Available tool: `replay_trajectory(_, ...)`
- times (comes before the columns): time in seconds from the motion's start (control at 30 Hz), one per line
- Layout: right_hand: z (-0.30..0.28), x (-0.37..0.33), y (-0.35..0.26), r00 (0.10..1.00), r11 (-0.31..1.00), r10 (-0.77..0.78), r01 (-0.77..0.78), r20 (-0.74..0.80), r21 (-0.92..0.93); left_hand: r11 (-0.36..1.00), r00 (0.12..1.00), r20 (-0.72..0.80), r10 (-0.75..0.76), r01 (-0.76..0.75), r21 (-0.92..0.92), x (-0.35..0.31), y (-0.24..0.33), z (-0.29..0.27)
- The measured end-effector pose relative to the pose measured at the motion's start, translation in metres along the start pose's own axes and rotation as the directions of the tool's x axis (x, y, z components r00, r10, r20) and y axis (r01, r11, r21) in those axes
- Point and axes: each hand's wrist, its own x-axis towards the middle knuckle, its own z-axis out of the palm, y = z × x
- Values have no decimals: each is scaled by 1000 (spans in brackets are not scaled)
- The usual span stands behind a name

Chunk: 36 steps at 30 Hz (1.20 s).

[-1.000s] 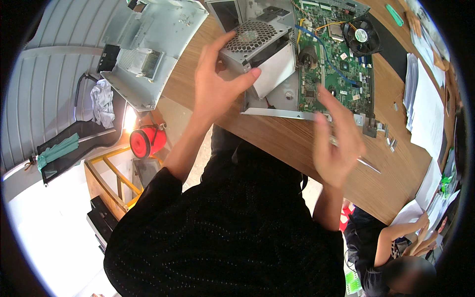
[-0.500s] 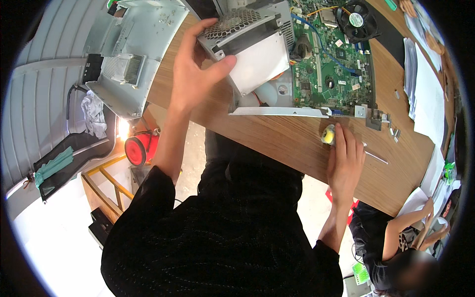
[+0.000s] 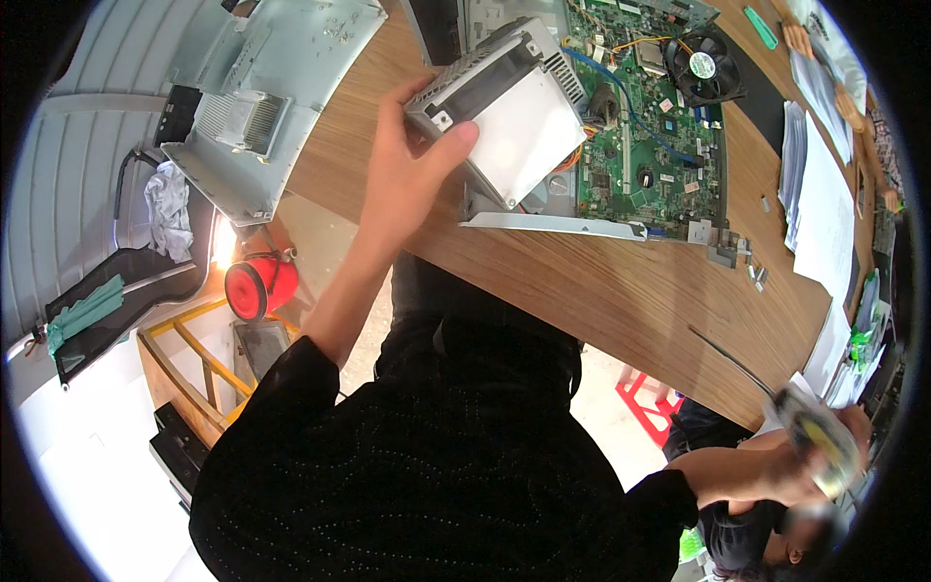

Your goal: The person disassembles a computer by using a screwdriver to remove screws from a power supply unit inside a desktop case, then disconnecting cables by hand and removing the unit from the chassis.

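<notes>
My left hand [image 3: 407, 175] grips a metal computer power supply [image 3: 529, 136], fingers at its back edge and thumb on the pale label face. The power supply sits tilted over the left part of an opened computer case [image 3: 553, 227], with orange and red wires below it. Beside it lies a green motherboard [image 3: 655, 160], crossed by a blue cable [image 3: 626, 82]. Far to the right, past the table edge, my right hand [image 3: 790, 475] is closed round a screwdriver [image 3: 819, 441] with a clear and yellow handle. Its long shaft points back toward the table; hand and handle are smeared by motion.
A black fan [image 3: 703, 66] lies at the motherboard's far corner. Small metal pieces [image 3: 754, 272] are on the table [image 3: 582, 281], near stacked papers [image 3: 819, 213]. A metal cover [image 3: 281, 107] stands at left. Another person [image 3: 742, 533] is at lower right, close to my right hand.
My right hand has lifted the screwdriver off the table and swung it far right and toward me. My left hand keeps its grip on the power supply, which is turned slightly.
</notes>
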Motion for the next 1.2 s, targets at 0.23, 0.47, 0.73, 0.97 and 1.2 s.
replay_trajectory(0.23, 69, -1, -21, 861, 823, 464, -333, -208, 459, 993, 986, -159, 49, -65, -96, -16, -12, 11)
replay_trajectory(0.47, 131, -43, -57, 901, 900, 394, -338, -183, 274, 524, 738, 189, 648, -611, 593, -77, 11, -2)
replay_trajectory(0.73, 142, -48, -54, 951, 820, 310, -276, 17, 501, 574, 782, 155, 603, -561, 597, -60, -3, 26)
replay_trajectory(0.97, 127, -43, -46, 982, 867, 158, -188, 103, 461, 660, 832, 148, 535, -522, 540, -56, -4, 27)
replay_trajectory(1.2, 132, -17, -73, 959, 933, 278, -284, 56, 221, 693, 860, 169, 481, -491, 527, -57, -1, 27)
